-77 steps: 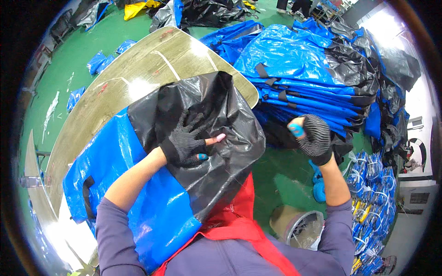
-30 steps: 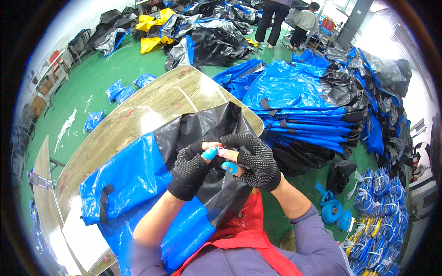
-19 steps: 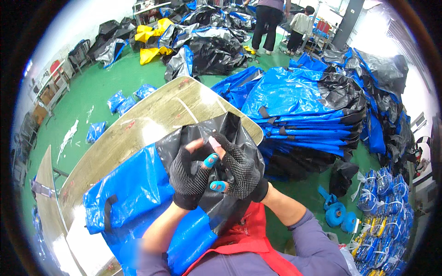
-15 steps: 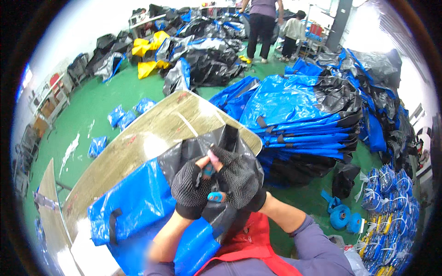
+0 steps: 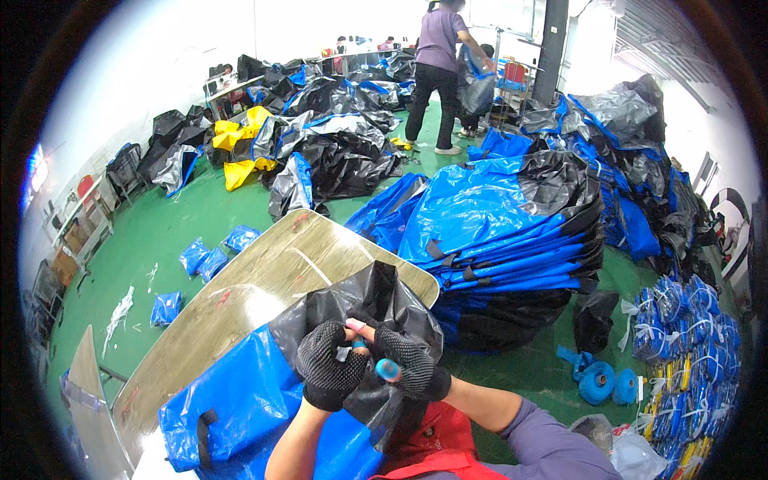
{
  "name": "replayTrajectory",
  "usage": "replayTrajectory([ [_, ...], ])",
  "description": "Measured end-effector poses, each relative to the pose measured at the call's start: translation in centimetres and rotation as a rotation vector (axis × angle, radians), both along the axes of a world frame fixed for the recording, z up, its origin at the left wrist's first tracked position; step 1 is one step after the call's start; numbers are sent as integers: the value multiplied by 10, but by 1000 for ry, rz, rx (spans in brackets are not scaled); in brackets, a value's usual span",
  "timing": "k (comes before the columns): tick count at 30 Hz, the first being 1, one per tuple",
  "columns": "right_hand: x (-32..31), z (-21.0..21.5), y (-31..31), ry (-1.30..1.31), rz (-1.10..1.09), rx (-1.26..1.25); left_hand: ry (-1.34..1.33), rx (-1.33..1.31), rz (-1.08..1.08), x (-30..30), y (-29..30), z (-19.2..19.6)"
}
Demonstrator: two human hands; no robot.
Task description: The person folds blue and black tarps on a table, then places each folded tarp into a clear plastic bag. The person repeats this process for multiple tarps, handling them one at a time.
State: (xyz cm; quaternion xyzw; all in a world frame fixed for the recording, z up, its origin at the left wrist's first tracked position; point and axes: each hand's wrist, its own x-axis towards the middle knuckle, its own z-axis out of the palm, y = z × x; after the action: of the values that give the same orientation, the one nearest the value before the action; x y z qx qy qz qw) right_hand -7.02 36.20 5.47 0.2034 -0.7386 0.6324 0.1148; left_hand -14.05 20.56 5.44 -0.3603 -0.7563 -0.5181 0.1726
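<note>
A blue and black tarpaulin piece, glossy and bag-like with a dark strap, lies before me across the table's near edge. On its black end, my left hand and my right hand work close together in black dotted fingerless gloves. Both have curled fingers, pinching the black material between them; the exact spot is mostly hidden. Small bright blue bits show at the fingers, one by the right hand; whether they are finger wraps or a small tool, I cannot tell.
A wood-patterned table reaches forward. Beyond it stands a tall stack of folded blue and black tarpaulins. Blue rolls and tied bundles lie at the right. Small blue packets dot the green floor. A person stands far off.
My view has tilted up slightly and shifted. My hands stay together on the black end, their fingers slightly moved. The far person has turned and now holds up a grey and blue sheet.
</note>
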Motion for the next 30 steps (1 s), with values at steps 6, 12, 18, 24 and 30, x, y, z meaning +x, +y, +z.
replayTrajectory([
  [6, -16, 11, 13, 467, -327, 753, 145, 2, 99, 4, -5, 0],
  [12, -20, 20, 13, 703, -521, 876, 127, -43, 155, 9, -9, 15],
  [18, -17, 20, 9, 587, -548, 895, 259, -360, 53, 5, -17, 36],
  [24, -22, 12, 7, 575, -550, 919, 242, -543, -3, -10, -14, 32],
  [30, -16, 13, 5, 610, -487, 890, -16, -447, -165, -17, -17, 16],
])
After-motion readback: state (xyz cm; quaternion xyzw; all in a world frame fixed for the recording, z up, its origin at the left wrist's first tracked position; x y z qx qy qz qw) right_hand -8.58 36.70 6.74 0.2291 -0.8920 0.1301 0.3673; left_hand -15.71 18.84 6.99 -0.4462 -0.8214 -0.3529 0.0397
